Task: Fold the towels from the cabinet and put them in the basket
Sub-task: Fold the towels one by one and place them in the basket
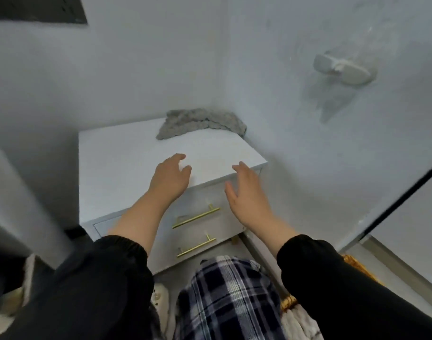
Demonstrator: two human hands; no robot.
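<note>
A grey textured towel [200, 123] lies crumpled at the back of the white cabinet top [126, 173], against the wall corner. My left hand [170, 177] hovers over the front part of the top, fingers relaxed, holding nothing. Over the cabinet's front right edge is my right hand [246, 190], spread and empty. Both hands are well short of the towel. A woven basket [357, 266] shows at the lower right behind my right sleeve, with pale cloth [298, 320] near it.
The cabinet has two drawers with gold bar handles [196, 218], both closed. Walls close in behind and to the right; a white wall fitting [342, 69] sticks out on the right wall. A white panel with a dark edge [394, 207] leans at right.
</note>
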